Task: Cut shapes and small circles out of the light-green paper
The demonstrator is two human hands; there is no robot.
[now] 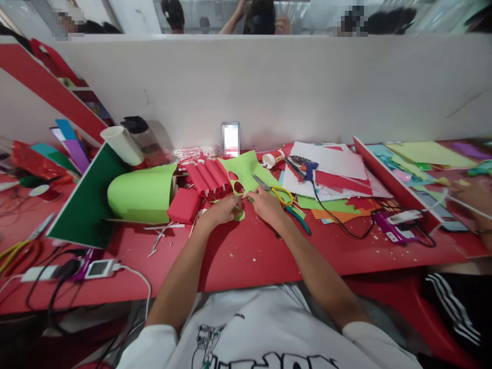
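My left hand (225, 209) rests low over the red table with its fingers closed on a small round piece of green paper (239, 214). My right hand (266, 206) is close beside it, fingers bent together; whatever is between its fingertips is too small to make out. Just beyond both hands lies a light green paper sheet (249, 165) with rounded holes cut in it. Yellow-handled scissors (283, 195) lie by my right hand, their blades over the sheet. To the left of the sheet are red paper rolls (207, 177) and a red wrapped block (184, 205).
A green paper-covered cylinder (140, 195) and dark green board (86, 205) stand left. Right are a glue gun (305, 166), paper sheets (334, 164) and a purple power strip (395, 228). A phone (231, 138) leans on the white partition (269, 87). Another person's hand (472, 197) is far right.
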